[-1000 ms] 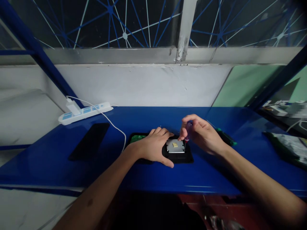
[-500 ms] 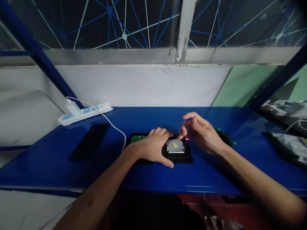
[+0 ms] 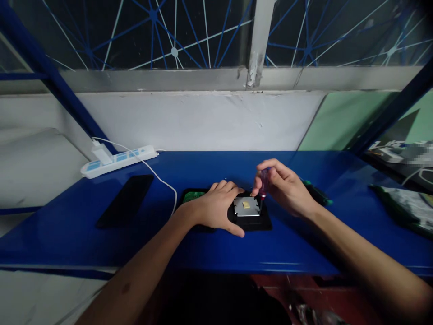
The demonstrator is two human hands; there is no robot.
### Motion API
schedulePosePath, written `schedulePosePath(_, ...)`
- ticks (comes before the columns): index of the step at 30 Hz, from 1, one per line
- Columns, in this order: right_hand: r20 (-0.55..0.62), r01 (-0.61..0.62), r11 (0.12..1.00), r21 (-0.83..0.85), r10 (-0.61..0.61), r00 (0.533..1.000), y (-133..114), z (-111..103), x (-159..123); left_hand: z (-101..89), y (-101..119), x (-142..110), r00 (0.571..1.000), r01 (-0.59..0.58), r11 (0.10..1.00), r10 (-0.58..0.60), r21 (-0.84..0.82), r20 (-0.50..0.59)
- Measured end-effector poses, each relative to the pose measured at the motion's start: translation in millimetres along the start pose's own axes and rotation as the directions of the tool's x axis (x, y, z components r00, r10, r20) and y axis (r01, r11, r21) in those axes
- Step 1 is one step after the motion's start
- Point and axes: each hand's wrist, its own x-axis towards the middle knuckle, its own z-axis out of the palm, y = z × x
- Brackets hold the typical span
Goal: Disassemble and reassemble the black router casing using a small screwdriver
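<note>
Head view: blue worktop (image 3: 219, 255) carries black casing (image 3: 259, 224), partly under the left hand (image 3: 216, 206), thumb spread from fingers; uneven pressure could rock it. Right hand (image 3: 287, 189), fingers clamped round a purple-handled screwdriver (image 3: 264, 183) at right edge of silver plate (image 3: 253, 208): tilt could cause slip, scratch. Palm hides casing's middle. Tip contact unclear.

The silvery plate (image 3: 252, 209) looks like bare metal, smooth with a soft sheen. Directly beneath it, the black casing (image 3: 253, 224) reads as matt plastic. At the plate's right edge, the screwdriver (image 3: 264, 183) has a handle of glossy, see-through purple plastic. All around the plate, the blue tabletop (image 3: 216, 257) is smooth and shiny, like painted metal. Well left of the plate, the power strip (image 3: 122, 166) looks like white plastic; beyond the plate, the wall (image 3: 203, 119) is matt and scuffed.
</note>
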Motion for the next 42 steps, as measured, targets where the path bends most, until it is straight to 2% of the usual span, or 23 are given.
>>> schedulePosePath(4,0.003,-0.024,0.994,-0.105,0.024,1.0,9,8,-2,0.4,0,1,1.0,0.004,1.0,-0.004,0.008,-0.009)
schedulePosePath(8,-0.071,-0.038,0.993,-0.115,0.03,0.997,18,13,-3,1.4,0,1,1.0,0.004,1.0,-0.004,0.009,-0.011)
schedulePosePath(15,-0.234,0.02,0.993,-0.115,-0.046,0.971,19,2,4,1.5,0,0,1.0,0.013,1.0,-0.013,-0.012,-0.016)
schedulePosePath(20,-0.339,0.009,0.996,-0.094,-0.041,0.94,20,-1,5,2.4,-1,0,1.0,0.015,1.0,-0.015,-0.014,-0.004)
schedulePosePath(24,-0.38,0.028,0.983,-0.179,-0.096,0.92,18,-3,6,3.8,-2,0,1.0,0.016,1.0,-0.016,-0.001,-0.011)
schedulePosePath(29,-0.363,0.081,0.952,-0.294,-0.19,0.912,14,-1,4,3.1,-1,0,1.0,0.016,1.0,-0.016,-0.002,-0.001)
schedulePosePath(42,-0.217,0.069,0.926,-0.37,-0.159,0.963,23,2,-1,1.6,-2,0,1.0,0.005,1.0,-0.005,-0.017,-0.02)
